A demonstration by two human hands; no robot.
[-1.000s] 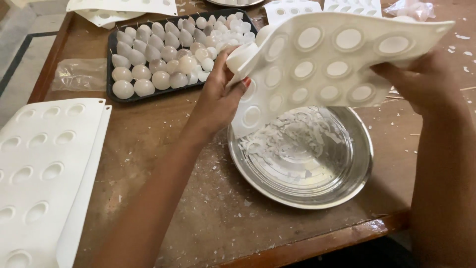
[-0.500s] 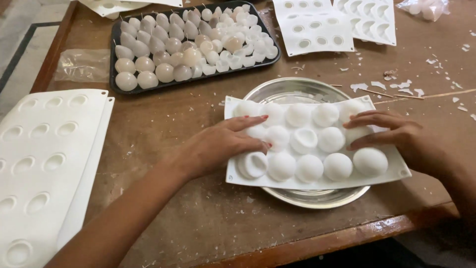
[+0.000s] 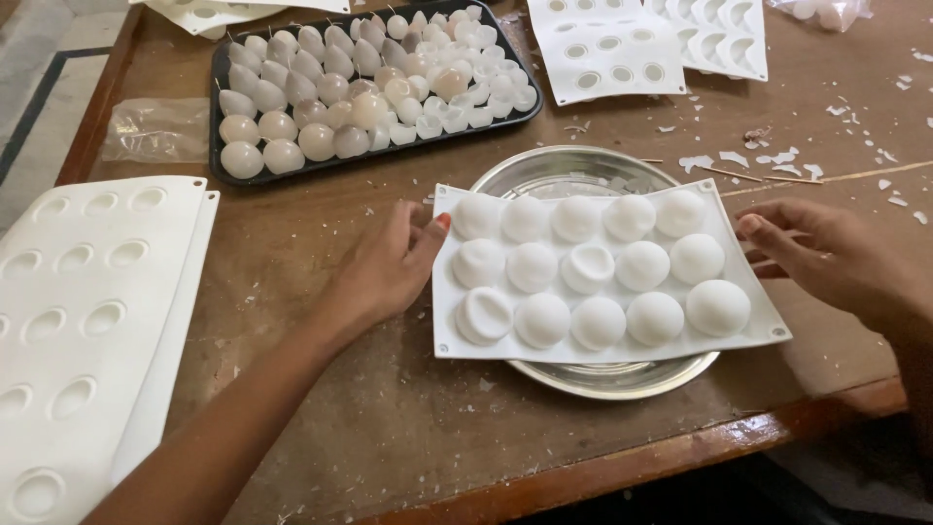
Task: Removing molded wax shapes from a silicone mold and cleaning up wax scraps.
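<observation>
Scuffed brown wooden tabletop (image 3: 369, 408) here, dusted with white wax flakes. Dead centre sits a white flexible silicone mould sheet (image 3: 603, 345), dome side up, resting across a round shiny steel plate (image 3: 622, 379). The left hand (image 3: 384, 272) is at the sheet's left edge, fingers loosely together and curled, thumb tip touching the rim; can't tell if it's actually pinching. The right hand (image 3: 826, 258) hovers just off the right edge, fingers slightly spread, holding nothing. If you ask me, grab both short edges evenly and keep it level over the plate so loose bits drop in. Upper left of the frame: a black rectangular tray (image 3: 219, 146) packed with pale egg-shaped wax candles (image 3: 316, 141). Far left, a stack of empty white moulds (image 3: 87, 321); more at the upper right (image 3: 607, 53).
</observation>
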